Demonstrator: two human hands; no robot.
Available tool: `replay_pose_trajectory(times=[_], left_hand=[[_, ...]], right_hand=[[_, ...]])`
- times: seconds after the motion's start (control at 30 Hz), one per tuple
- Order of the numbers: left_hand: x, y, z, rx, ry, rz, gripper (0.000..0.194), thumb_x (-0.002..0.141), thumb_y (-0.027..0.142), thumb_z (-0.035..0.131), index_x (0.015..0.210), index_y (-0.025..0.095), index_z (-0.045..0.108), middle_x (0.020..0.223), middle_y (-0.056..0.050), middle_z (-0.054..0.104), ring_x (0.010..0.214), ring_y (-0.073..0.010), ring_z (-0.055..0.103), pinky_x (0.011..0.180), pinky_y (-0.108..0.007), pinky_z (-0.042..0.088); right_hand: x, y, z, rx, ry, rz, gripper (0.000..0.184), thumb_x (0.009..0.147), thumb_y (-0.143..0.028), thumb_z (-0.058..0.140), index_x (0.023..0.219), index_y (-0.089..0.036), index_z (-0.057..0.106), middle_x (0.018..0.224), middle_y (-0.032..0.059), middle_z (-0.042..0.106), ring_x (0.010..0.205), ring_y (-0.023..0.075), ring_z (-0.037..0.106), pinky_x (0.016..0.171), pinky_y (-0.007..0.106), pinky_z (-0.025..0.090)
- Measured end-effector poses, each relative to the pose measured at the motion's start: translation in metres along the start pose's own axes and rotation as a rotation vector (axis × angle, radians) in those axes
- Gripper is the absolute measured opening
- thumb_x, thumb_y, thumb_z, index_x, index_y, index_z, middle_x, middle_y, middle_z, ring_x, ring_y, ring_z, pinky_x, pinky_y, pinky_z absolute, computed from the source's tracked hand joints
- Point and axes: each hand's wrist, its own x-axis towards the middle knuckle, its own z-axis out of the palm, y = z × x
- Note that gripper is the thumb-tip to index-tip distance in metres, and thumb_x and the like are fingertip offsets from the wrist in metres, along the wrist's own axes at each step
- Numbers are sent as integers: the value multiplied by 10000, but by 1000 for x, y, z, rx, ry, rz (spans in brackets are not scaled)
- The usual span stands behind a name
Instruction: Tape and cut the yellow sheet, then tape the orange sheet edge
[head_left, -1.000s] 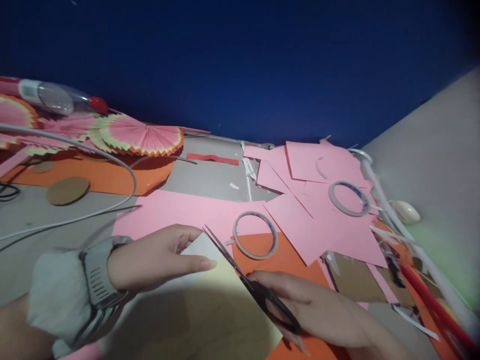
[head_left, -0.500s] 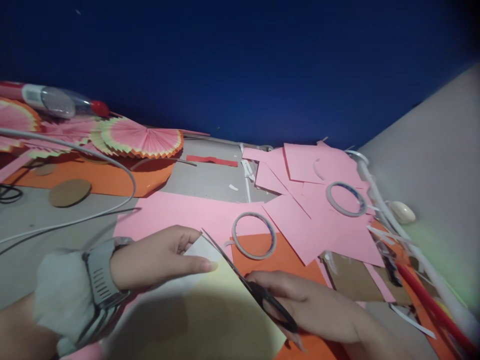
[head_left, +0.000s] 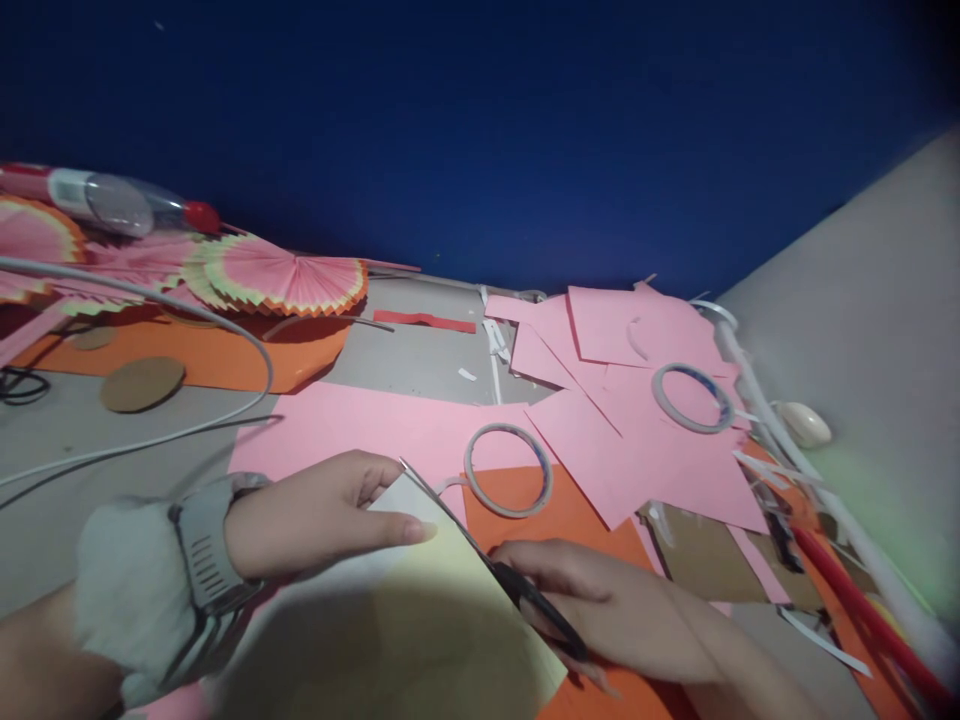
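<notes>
My left hand (head_left: 330,515) pinches the far corner of a pale yellow sheet of paper (head_left: 420,600), thumb on top and fingers underneath. In my right hand (head_left: 592,605) is a pair of scissors with black handles (head_left: 540,612). Its blades (head_left: 442,505) lie along the sheet's right edge, their tips at the corner near my left fingers, and look nearly closed. Just beyond the blades a roll of tape (head_left: 508,470) lies flat across pink and orange paper. A dark shadow covers the lower part of the yellow sheet.
Pink sheets (head_left: 585,400) overlap at the right, with a second tape roll (head_left: 691,398) on them. Folded paper fans (head_left: 289,280) and a plastic bottle (head_left: 120,200) lie at the back left. A grey cable (head_left: 259,370) loops past a cardboard disc (head_left: 142,385). A white mouse (head_left: 802,424) sits far right.
The scissors' blades have come closer together along the paper's edge, and the handles have drawn in slightly. My left hand holds its place at the corner.
</notes>
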Motion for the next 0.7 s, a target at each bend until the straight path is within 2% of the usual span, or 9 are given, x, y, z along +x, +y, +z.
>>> replay_pose_trajectory(times=[0.13, 0.3, 0.57, 0.7], left_hand=[[0, 1, 0, 11, -13, -14, 320, 777, 373, 588, 661, 154, 385, 588, 61, 291, 522, -57, 248, 439, -177, 211], [0, 3, 0, 94, 32, -26, 372, 759, 409, 602, 635, 156, 358, 578, 61, 246, 508, -55, 213, 419, -183, 176], [-1, -3, 1, -88, -62, -17, 274, 809, 383, 555, 733, 146, 440, 628, 49, 346, 542, -56, 286, 449, -168, 227], [-1, 2, 0, 8, 16, 11, 306, 801, 334, 570, 653, 155, 371, 564, 67, 246, 485, -45, 209, 404, -170, 164]], right_hand=[[-1, -5, -1, -3, -2, 6, 214, 906, -324, 434, 947, -137, 528, 588, -58, 432, 460, 15, 413, 468, 124, 325], [-1, -7, 0, -25, 5, 11, 236, 903, -344, 440, 964, -137, 535, 604, -54, 432, 471, 22, 411, 483, 148, 326], [-1, 3, 2, -30, -1, -41, 219, 924, -301, 356, 997, -143, 488, 634, -47, 411, 479, 28, 368, 487, 161, 323], [-2, 5, 1, -32, 22, -64, 203, 925, -282, 299, 885, -148, 446, 631, -46, 397, 469, 30, 343, 504, 178, 337]])
